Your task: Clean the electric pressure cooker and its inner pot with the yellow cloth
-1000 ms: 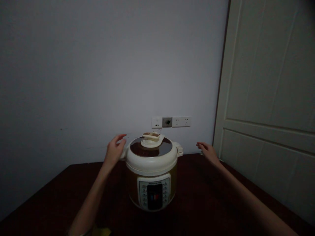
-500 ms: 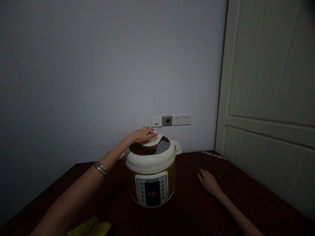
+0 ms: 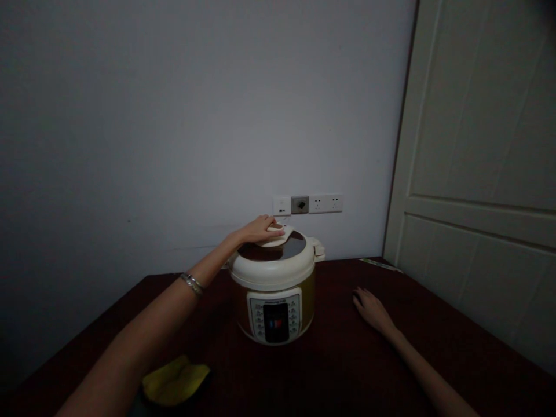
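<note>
An electric pressure cooker with a white lid rim, brown lid top and gold body stands upright on the dark red table. Its control panel faces me. My left hand is closed around the pale lid handle on top; part of the handle is hidden under the fingers. The lid sits on the body. To the right of the cooker, my right hand lies on the tabletop with nothing visible in it, fingers stretched out.
A yellow cloth-like item with a dark edge lies at the front left. Wall sockets and a grey plate are behind the cooker. A thin patterned strip lies at the table's back right. A white panelled door borders the right side.
The view has tilted down a little, so the scene sits higher and further right, with more of the yellow item showing. My left hand stays on the lid handle, my right on the table.
</note>
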Motion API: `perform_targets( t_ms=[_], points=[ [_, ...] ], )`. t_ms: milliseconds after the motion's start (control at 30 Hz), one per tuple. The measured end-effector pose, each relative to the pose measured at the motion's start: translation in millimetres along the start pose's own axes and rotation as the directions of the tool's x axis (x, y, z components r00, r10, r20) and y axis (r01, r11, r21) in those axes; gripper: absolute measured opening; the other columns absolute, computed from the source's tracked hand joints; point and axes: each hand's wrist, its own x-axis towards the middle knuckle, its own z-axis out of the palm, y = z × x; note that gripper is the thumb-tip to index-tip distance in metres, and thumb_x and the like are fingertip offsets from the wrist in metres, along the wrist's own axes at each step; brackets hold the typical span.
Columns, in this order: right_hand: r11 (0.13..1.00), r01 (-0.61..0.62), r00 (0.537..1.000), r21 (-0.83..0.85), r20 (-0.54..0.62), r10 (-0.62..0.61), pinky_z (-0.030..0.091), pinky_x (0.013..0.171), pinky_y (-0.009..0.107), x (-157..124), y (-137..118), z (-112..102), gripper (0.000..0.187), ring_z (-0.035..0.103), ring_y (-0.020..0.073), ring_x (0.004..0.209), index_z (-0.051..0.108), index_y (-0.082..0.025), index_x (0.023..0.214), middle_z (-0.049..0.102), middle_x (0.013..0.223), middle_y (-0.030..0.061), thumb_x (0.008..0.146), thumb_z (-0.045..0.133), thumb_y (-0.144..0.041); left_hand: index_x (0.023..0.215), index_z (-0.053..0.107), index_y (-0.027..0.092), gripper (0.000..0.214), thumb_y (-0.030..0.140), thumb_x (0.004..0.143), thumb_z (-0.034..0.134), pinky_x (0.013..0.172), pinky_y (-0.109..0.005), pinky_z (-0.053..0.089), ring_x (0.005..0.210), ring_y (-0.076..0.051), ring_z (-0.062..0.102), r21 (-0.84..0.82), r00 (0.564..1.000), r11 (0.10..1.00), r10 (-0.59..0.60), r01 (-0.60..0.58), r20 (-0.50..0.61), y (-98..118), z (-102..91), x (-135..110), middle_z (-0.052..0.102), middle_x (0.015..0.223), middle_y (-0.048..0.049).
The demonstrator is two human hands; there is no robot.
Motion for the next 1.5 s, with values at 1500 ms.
perform_targets(
  t_ms=[1500],
  points=[
    [0.998, 0.004, 1.0, 0.057, -0.002, -0.004, 0.035, 0.105, 0.042, 0, 1, -2, 0.044, 0.042, 0.0297, 0.128, 0.058, -0.003, 0.12, 0.053, 0.13, 0.0198, 0.087, 0.039, -0.025, 0.097, 0.061, 0.013, 0.059, 0.063, 0.083, 0.034, 0.083, -0.037, 0.041, 0.094, -0.026, 0.056, 0.036, 0.985, 0.988, -0.148, 0.151, -0.086, 13, 6.6, -1, 0.063, 0.1, -0.0155]
  ],
)
